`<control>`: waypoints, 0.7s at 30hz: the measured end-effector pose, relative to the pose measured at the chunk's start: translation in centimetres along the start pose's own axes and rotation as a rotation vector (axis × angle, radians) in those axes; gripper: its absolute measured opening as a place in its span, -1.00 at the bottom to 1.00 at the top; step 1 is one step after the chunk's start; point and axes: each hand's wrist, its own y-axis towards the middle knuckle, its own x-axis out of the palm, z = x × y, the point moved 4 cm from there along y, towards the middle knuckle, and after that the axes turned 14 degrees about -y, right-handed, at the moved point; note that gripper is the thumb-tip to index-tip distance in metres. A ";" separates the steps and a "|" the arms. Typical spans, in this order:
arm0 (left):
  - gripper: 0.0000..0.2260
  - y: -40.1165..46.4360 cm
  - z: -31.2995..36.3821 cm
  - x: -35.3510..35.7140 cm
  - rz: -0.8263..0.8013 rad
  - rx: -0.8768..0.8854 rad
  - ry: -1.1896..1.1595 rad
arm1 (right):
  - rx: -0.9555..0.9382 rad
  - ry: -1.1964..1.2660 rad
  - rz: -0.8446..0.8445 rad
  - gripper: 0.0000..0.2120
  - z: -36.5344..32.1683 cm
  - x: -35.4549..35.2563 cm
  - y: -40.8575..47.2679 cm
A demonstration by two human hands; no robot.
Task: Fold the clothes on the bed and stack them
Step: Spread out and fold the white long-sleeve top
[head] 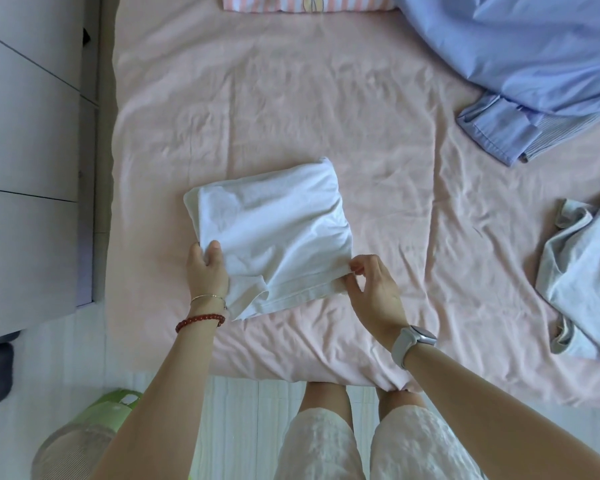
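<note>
A white T-shirt (pixel 274 230), folded into a rough square, lies on the pink bed sheet (pixel 291 109) near the front edge. My left hand (pixel 207 271) grips its near left edge, thumb on top of the cloth. My right hand (pixel 371 289) pinches the near right corner at the hem. A folded blue shirt (pixel 499 129) sits at the right. A grey garment (pixel 582 282) lies crumpled at the far right edge.
A blue duvet (pixel 520 43) is bunched at the back right. A striped pillow (pixel 302 2) lies at the head of the bed. Grey drawers (pixel 28 150) stand left of the bed. A green basket (pixel 94 431) sits on the floor at the lower left.
</note>
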 end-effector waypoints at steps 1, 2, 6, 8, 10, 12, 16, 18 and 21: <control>-0.72 -0.1 0.1 0.0 0.005 -0.002 0.002 | -0.008 -0.011 0.028 -0.88 0.0 -0.3 0.1; -0.72 -0.1 0.2 -0.1 0.011 -0.003 0.000 | -0.030 -0.025 0.061 -0.86 0.0 -0.7 0.1; -0.72 0.1 0.6 -0.7 0.067 0.027 -0.034 | -0.126 -0.139 0.152 -0.83 2.1 -2.6 -0.6; -0.77 0.3 0.4 -0.6 0.077 -0.003 -0.039 | -0.105 -0.141 0.123 -0.85 3.4 -2.7 -1.2; -0.80 0.4 -0.2 -0.2 0.041 -0.101 -0.019 | -0.064 -0.105 0.006 -0.86 4.0 -1.7 -1.4; -0.78 0.6 -0.7 0.2 -0.010 -0.198 0.052 | -0.020 -0.094 -0.162 -0.80 4.2 -0.4 -1.3; -0.79 2.5 1.2 0.2 -0.037 -0.088 0.051 | 0.095 -0.137 0.023 -0.88 3.2 -1.5 1.3; -0.88 4.0 2.8 0.5 -0.038 -0.017 -0.001 | 0.143 -0.128 0.120 -0.92 2.1 -2.6 3.6; -0.72 6.2 3.9 1.6 -0.064 -0.036 0.038 | 0.054 0.018 0.038 -0.85 -0.3 -2.3 7.2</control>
